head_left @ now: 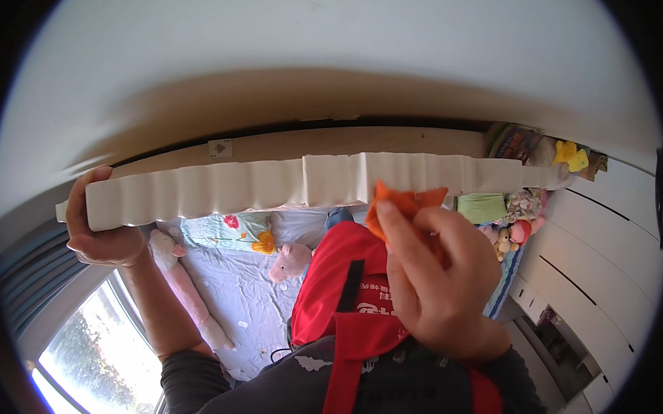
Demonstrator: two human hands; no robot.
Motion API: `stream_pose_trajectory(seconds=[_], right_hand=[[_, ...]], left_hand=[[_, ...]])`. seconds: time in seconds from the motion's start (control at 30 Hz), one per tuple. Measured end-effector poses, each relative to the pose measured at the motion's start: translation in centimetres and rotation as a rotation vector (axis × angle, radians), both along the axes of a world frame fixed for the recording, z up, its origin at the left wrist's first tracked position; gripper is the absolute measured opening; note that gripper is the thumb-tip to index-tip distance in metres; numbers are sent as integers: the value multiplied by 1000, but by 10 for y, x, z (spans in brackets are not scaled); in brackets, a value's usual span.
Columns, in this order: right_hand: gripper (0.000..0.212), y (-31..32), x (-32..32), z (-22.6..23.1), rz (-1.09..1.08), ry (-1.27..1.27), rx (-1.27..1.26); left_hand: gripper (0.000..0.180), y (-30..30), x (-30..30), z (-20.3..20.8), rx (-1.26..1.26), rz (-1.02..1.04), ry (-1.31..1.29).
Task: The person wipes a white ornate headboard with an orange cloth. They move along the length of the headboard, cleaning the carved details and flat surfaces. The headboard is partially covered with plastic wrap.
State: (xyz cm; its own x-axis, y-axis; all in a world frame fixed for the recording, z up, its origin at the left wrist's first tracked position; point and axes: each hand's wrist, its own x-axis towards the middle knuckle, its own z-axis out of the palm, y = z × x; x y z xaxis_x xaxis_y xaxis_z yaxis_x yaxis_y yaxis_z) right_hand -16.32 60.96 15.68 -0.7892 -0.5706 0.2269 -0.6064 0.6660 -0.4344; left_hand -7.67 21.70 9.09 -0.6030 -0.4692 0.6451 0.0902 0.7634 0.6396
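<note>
Bedroom scene from the head camera: pale wall (pixel 325 32) arching over the top, a bright window (pixel 95 346) down at the lower left, blue-grey curtain (pixel 37 257) folds just above it. And right across the middle runs a long cream ribbed panel (pixel 199 191), its face all soft waves, between the wall and the person!

On to the hands, and they're well apart. Left hand (pixel 104 222) is out at the panel's left end, fingers curled round it, wrist coming up from below. Right hand (pixel 451 283) works right of the middle, bunching an orange cloth (pixel 422 199) in its fingers, index finger stretched along it. That cloth overlaps the panel's lower edge in this view; whether it's pressing there, I can't tell.

Below, what a crowd! A pale bed (pixel 258 304) carries a long pink plush toy (pixel 188 296) on the left, a flowered pillow (pixel 226 231) near the panel and a pink plush pig (pixel 290 263) close to the person's red apron (pixel 341 276). Over to the right, a green pillow (pixel 481 207), a cluster of small plush toys (pixel 521 231), a yellow object (pixel 569 156) above them, and white cabinets (pixel 595 220) lining the far side.
</note>
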Motion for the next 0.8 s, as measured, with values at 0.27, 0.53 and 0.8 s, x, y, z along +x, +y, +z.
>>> stream_pose_trajectory(seconds=[0.27, 0.53, 0.8], right_hand=[[30, 17, -6, 11, -13, -136, -117], [37, 6, -17, 5, -92, 26, 10], [37, 10, 3, 6, -127, 95, 31]], left_hand=[[90, 1, -1, 1, 44, 27, -6], [90, -4, -4, -7, 51, 7, 65], [90, 3, -4, -5, -24, 71, 49]])
